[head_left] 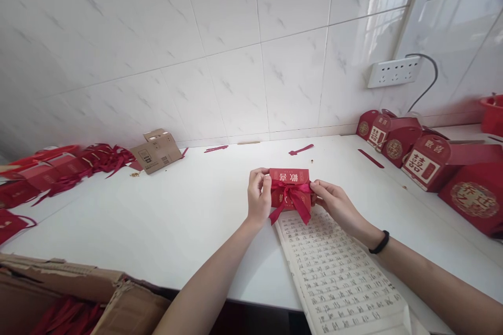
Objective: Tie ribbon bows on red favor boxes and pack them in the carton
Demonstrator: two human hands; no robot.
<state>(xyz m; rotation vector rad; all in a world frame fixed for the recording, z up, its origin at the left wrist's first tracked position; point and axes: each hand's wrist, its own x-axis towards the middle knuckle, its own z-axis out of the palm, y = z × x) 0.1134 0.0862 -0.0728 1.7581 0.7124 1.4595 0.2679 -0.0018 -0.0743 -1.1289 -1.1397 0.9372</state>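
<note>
A small red gift box [290, 175] with gold lettering is held between my two hands, above the far end of an open notebook. A dark red ribbon [293, 193] is tied round it in a bow, its two tails hanging toward me. My left hand [259, 196] grips the box's left side, thumb near the bow's left loop. On the other side, my right hand [334, 201] has thumb and fingers closed at the right edge, by the right loop. A black band circles my right wrist. The notebook [338, 272] is filled with handwritten rows.
Several red gift boxes [424, 162] stand along the right side, below a socket strip [394, 71]. Red boxes with ribbons [58, 167] lie at the left, beside a small brown carton [157, 152]. A cardboard box [133, 309] holding ribbons stands front left. Loose ribbon pieces [302, 149] lie near the wall.
</note>
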